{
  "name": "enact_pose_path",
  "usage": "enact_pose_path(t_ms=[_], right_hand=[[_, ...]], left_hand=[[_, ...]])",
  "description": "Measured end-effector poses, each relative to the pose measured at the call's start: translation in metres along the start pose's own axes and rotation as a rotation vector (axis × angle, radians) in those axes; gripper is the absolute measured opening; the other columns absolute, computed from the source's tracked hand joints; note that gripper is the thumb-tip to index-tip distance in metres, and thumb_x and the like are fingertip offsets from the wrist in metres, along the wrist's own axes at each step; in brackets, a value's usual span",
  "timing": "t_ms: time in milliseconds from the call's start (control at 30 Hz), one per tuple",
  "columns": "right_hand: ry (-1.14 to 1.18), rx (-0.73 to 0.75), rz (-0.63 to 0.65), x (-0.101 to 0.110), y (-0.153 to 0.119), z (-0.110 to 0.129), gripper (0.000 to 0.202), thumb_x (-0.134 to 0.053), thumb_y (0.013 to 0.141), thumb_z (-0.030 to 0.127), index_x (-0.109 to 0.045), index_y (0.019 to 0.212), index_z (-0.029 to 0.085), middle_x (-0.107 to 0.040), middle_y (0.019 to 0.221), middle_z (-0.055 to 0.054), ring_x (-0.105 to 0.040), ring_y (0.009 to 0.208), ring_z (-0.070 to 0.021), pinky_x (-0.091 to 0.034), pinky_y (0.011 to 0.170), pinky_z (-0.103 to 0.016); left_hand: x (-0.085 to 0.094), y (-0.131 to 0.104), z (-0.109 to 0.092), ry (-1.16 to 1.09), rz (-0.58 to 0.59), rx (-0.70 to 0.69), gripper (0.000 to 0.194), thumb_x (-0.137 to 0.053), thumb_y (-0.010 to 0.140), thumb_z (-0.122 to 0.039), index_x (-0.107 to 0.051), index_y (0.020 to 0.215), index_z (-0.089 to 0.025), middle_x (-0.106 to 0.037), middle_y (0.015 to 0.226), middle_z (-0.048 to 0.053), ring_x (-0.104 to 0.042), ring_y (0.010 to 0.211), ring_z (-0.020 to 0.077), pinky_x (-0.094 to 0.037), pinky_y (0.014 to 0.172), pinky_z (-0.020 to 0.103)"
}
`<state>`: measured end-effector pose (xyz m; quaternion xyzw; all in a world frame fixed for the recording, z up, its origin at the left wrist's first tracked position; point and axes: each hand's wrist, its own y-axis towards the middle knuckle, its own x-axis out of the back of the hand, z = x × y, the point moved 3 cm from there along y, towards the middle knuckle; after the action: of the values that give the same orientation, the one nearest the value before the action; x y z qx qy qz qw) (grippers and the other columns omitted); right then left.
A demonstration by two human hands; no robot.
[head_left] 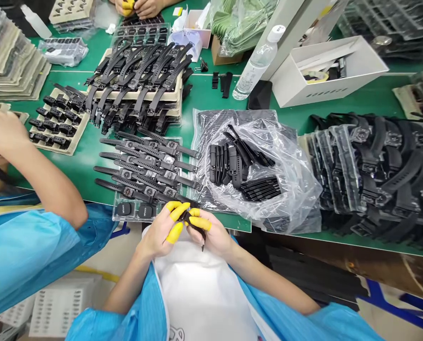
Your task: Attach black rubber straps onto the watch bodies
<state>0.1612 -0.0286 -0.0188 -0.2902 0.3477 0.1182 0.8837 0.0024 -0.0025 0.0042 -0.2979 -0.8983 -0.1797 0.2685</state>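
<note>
My left hand (pixel 167 228), with yellow finger cots on several fingers, pinches a small black watch (pixel 183 217) in front of my chest. My right hand (pixel 211 232), also with yellow on its fingers, closes on a black watch strap (pixel 198 231) at the watch's side; its tip hangs below the fingers. Whether strap and watch are joined is hidden by my fingers. Just beyond my hands, a clear tray (pixel 117 215) holds rows of black watches with straps and some bare watch cases (pixel 145 211). Right of it lies an open plastic bag (pixel 296 175) with bundled black straps (pixel 261 189).
Stacked trays of strapped watches (pixel 140 80) stand behind, and more (pixel 371 166) at right. A bottle (pixel 257 64), a phone (pixel 260 94) and a white box (pixel 328 76) are at the back. A co-worker's arm (pixel 41 161) is at left; another person's hands (pixel 140 7) are across the table.
</note>
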Motion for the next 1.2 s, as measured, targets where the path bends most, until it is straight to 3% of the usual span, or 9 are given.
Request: enact_pose_path(t_ms=[233,500,767,967,1200], right_hand=[[-0.022,-0.099,0.041,0.006,-0.001,0.000,0.034,-0.074,0.087,0.049,-0.058,0.080,0.020,-0.051,0.043,0.007,-0.028,0.037,-0.0069,-0.021,0.040,-0.023],[-0.059,-0.142,0.041,0.008,-0.001,-0.007,0.044,-0.077,0.084,0.058,-0.056,0.080,0.020,-0.055,0.046,0.007,-0.029,0.035,-0.0053,-0.022,0.039,-0.021],[-0.071,-0.159,0.042,0.005,0.001,-0.004,0.047,-0.078,0.082,0.061,-0.056,0.080,0.020,-0.057,0.046,0.005,-0.031,0.035,-0.0050,-0.022,0.039,-0.021],[-0.121,-0.155,0.064,0.004,0.003,-0.005,0.048,-0.075,0.084,0.063,-0.056,0.082,0.020,-0.058,0.046,0.006,-0.030,0.035,-0.0051,-0.020,0.039,-0.021],[-0.299,-0.043,0.116,0.000,-0.001,-0.006,0.052,-0.066,0.089,0.071,-0.053,0.088,0.021,-0.062,0.050,0.005,-0.035,0.036,-0.0063,-0.022,0.039,-0.021]], left_hand=[[0.004,0.000,-0.005,0.310,0.105,0.014,0.047,-0.045,0.098,-0.019,-0.055,0.143,-0.014,-0.061,0.122,0.016,-0.056,0.117,0.0300,-0.056,0.099,0.046],[0.005,0.003,-0.007,0.359,0.219,0.050,0.036,-0.049,0.093,-0.016,-0.062,0.127,-0.015,-0.063,0.113,0.014,-0.057,0.108,0.0288,-0.058,0.092,0.044],[0.005,-0.006,-0.005,0.289,0.166,0.026,0.043,-0.042,0.097,-0.018,-0.053,0.139,-0.014,-0.062,0.120,0.015,-0.057,0.115,0.0298,-0.057,0.096,0.047],[0.004,-0.007,-0.004,0.324,0.216,0.097,0.042,-0.048,0.095,-0.020,-0.056,0.136,-0.014,-0.064,0.116,0.015,-0.058,0.109,0.0312,-0.058,0.092,0.049],[0.006,-0.013,0.003,0.091,0.098,0.033,0.043,-0.038,0.104,-0.023,-0.050,0.144,-0.018,-0.065,0.124,0.015,-0.062,0.115,0.0286,-0.057,0.097,0.045]])
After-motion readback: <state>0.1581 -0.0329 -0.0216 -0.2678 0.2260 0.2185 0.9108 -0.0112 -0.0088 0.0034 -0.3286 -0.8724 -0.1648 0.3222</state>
